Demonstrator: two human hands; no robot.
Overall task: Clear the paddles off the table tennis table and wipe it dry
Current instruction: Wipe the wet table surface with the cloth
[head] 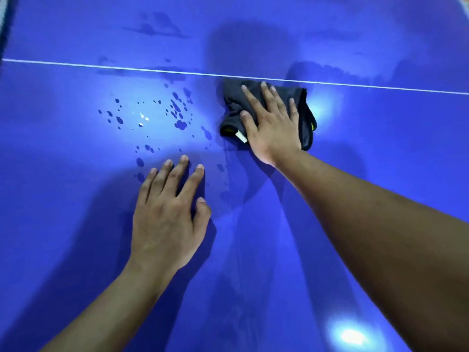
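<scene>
The blue table tennis table [76, 224] fills the view. My right hand [271, 125] presses flat, fingers straight, on a crumpled dark cloth [233, 102] just below the white centre line [101, 67]. My left hand [167, 214] rests flat on the bare table surface nearer to me, fingers spread. Water droplets [152, 118] are scattered on the table to the left of the cloth and just beyond my left fingertips. No paddles are in view.
Smeared wet patches [154, 27] lie beyond the white line at the upper left. A table edge [3, 19] shows at the far upper left corner. Bright light reflections sit at the lower right and beside the cloth.
</scene>
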